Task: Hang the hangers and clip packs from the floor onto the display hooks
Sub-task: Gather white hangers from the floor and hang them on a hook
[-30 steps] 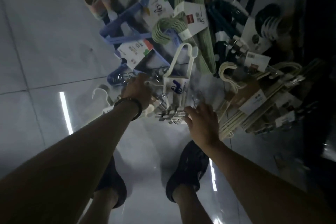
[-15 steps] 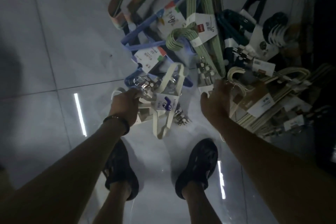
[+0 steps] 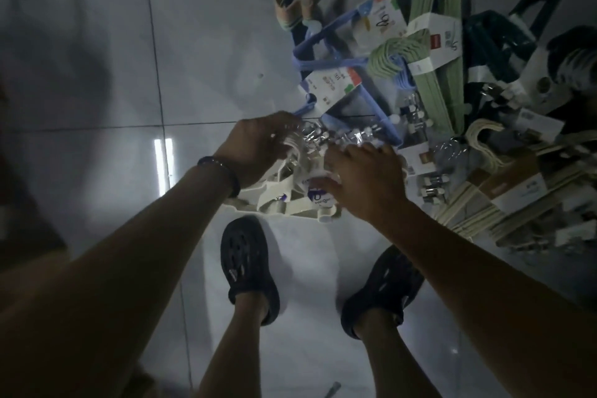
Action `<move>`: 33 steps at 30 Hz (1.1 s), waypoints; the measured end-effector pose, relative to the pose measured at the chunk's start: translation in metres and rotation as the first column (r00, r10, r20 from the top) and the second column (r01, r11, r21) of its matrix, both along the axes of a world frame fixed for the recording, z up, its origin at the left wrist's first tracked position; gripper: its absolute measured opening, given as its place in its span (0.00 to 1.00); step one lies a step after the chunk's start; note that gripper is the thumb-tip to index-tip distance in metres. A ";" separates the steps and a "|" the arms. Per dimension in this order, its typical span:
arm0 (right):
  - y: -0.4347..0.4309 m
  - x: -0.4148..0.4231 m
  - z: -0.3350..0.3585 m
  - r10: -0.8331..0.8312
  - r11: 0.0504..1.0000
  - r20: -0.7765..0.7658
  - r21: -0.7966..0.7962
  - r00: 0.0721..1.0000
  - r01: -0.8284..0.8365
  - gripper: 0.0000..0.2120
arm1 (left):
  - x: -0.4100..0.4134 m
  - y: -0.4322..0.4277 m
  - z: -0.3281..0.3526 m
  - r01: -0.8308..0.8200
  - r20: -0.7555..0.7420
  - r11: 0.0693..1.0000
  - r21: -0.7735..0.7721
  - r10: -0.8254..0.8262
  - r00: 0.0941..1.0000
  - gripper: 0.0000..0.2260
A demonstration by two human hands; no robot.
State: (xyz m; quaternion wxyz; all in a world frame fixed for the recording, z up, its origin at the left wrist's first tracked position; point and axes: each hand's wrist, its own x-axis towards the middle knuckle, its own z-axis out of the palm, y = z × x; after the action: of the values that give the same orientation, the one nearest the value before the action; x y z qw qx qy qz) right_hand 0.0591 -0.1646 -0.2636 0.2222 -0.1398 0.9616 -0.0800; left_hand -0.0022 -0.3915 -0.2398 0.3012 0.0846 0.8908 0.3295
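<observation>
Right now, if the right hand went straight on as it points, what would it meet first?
Probably the metal clips just beyond the right hand; blue hangers lie behind. Depth unclear.

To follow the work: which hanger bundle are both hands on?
The white bundle with the purple logo, nearest the feet: left hand and right hand are on it. The blue bundle, green bundle and cream bundle lie beyond.

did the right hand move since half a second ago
Yes: the right hand left the cream hangers and went left onto the white hanger pack.
</observation>
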 end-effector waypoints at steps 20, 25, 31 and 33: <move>-0.067 0.055 -0.116 -0.339 0.884 0.511 -0.115 0.790 0.454 0.17 | 0.098 -0.061 -0.115 0.072 0.360 0.894 -0.441 0.103 0.927 0.24; -0.087 0.067 -0.135 -0.314 0.919 0.495 -0.058 0.810 0.391 0.33 | 0.103 -0.059 -0.148 0.179 0.241 0.842 -0.509 -0.060 0.969 0.34; -0.081 0.058 -0.150 -0.191 0.953 0.548 -0.096 0.814 0.288 0.50 | 0.097 -0.053 -0.167 0.337 0.301 0.776 -0.533 -0.198 0.933 0.32; -0.080 0.056 -0.139 -0.121 0.966 0.579 -0.118 0.806 0.231 0.49 | 0.093 -0.052 -0.160 0.430 0.312 0.723 -0.541 -0.303 0.901 0.27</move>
State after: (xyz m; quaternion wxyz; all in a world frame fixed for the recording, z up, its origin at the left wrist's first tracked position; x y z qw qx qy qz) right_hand 0.1149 -0.2443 -0.4029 0.4757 -0.0393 0.8491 -0.2262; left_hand 0.0908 -0.4431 -0.4001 0.4600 0.1268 0.8784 -0.0276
